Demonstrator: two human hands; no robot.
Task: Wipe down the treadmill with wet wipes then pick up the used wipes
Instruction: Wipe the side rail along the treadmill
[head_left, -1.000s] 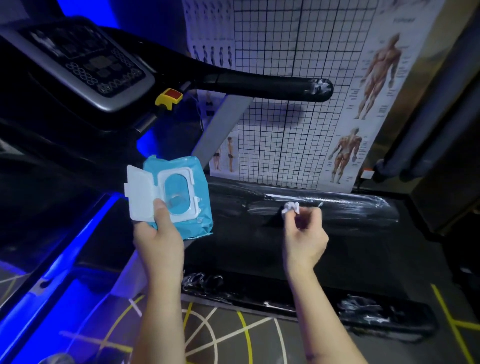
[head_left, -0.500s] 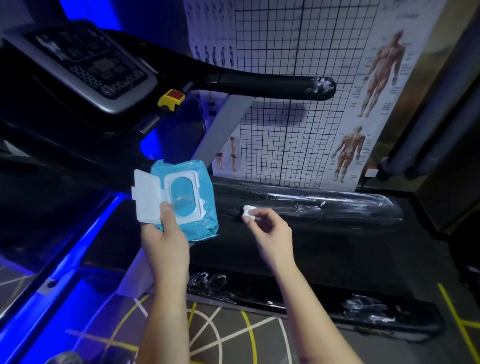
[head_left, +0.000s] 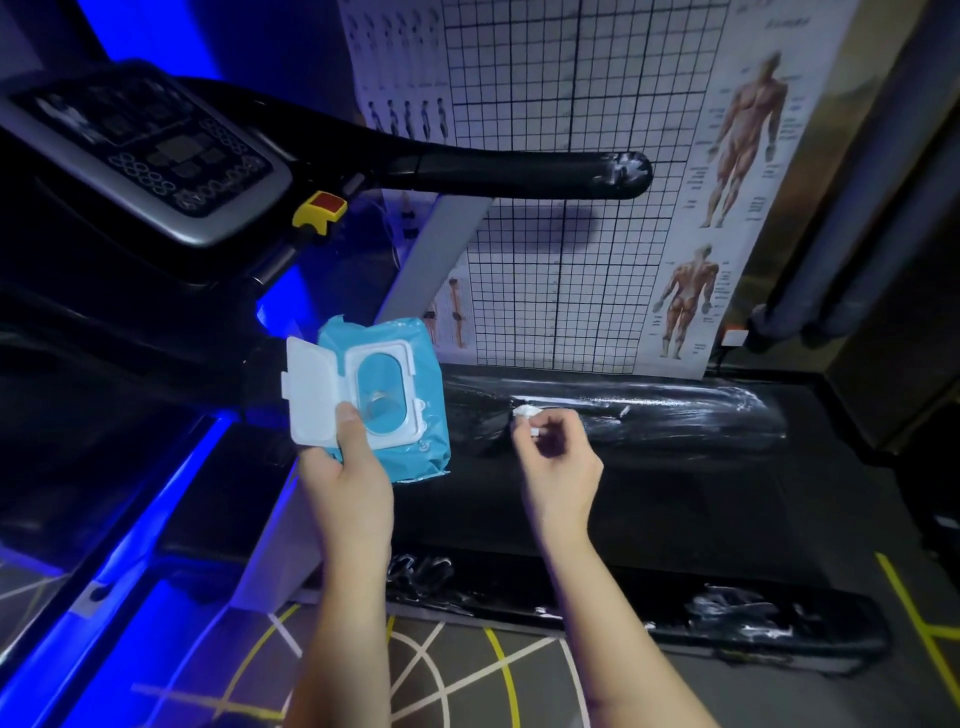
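My left hand (head_left: 347, 483) holds a blue pack of wet wipes (head_left: 395, 400) upright in front of me, thumb on its face; the white flip lid (head_left: 311, 397) stands open to the left. My right hand (head_left: 558, 457) is just right of the pack, fingers curled, pinching a small white wad of wipe (head_left: 524, 413) at its fingertips. The black treadmill fills the view: console (head_left: 140, 156) at upper left, handrail (head_left: 519, 174) across the top, belt deck (head_left: 675, 493) below my hands.
A yellow and red safety key (head_left: 319, 208) sits under the console. Plastic-wrapped side rails (head_left: 649, 405) run along the deck. A gridded anatomy poster (head_left: 597, 182) hangs behind. Blue light glows at left; patterned floor lies below.
My right hand with the white wad moved left toward the pack, then shifted slightly back to the right. The pack in my left hand drifted a little right and lower in view.
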